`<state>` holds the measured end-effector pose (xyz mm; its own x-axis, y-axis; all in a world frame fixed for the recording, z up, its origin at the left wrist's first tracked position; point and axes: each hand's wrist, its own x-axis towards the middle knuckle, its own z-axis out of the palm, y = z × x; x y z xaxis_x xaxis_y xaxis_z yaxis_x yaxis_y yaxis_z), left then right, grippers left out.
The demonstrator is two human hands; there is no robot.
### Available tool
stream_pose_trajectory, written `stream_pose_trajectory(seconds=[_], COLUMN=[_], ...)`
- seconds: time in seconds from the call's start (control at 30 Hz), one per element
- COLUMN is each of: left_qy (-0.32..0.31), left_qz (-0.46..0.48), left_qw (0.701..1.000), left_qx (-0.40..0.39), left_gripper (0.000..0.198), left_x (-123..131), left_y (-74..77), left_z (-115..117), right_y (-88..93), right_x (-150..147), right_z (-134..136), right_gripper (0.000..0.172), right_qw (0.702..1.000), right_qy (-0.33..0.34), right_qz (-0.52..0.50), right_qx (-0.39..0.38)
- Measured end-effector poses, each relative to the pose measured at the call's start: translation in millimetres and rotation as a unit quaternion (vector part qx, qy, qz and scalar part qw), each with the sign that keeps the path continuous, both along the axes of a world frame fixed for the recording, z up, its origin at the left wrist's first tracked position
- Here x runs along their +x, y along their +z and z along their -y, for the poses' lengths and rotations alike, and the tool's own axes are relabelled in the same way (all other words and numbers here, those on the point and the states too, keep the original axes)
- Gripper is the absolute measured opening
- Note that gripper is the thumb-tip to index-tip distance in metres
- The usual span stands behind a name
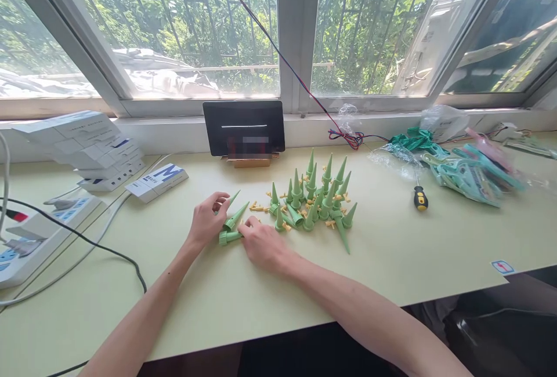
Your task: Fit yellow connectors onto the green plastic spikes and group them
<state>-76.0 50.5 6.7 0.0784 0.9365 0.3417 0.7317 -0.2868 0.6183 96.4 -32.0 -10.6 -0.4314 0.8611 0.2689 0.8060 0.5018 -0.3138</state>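
Several green plastic cone-shaped watering spikes with small yellow valves are on the table. My left hand (209, 218) is closed around one green spike (235, 196), whose pointed tip sticks out past the fingers. Just right of it, another spike (237, 216) lies tilted between my hands. With bent fingers, my right hand (264, 243) grips the narrow end of a lying spike (230, 237); its ribbed cap points left. Right of my hands stands a cluster of upright and fallen spikes (327, 197). Yellow valves (258, 207) lie at its left edge.
A black tablet (243, 127) leans by the window. White boxes (96, 148) and a power strip (47, 238) with cables occupy the left. A screwdriver (420, 198) and plastic bags (465, 174) lie right. The table's front edge (243, 339) runs near my forearms.
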Motion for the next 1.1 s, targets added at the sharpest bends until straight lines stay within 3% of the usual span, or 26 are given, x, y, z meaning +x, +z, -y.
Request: stream_pose_trajectory(seconds=[0.4, 0.8, 1.1], left_qy=[0.045, 0.028, 0.000], left_qz=[0.047, 0.121, 0.211], left_qw=[0.997, 0.992, 0.974], left_qx=[0.028, -0.032, -0.082], left_gripper=[0.023, 0.023, 0.014], left_x=[3.6, -3.3, 3.3], left_y=[6.8, -4.8, 3.9], left_z=[5.6, -4.9, 4.6], right_y=[-1.5, -0.3, -3.1], right_x=[-0.8, -1.2, -2.5], right_z=[-1.0, 0.4, -0.5], right_gripper=[0.011, 0.011, 0.011], right_qw=[1.000, 1.000, 1.000], right_qy=[0.003, -0.001, -0.008], right_qz=[-0.011, -0.010, -0.008], right_qx=[-0.001, -0.002, 0.011])
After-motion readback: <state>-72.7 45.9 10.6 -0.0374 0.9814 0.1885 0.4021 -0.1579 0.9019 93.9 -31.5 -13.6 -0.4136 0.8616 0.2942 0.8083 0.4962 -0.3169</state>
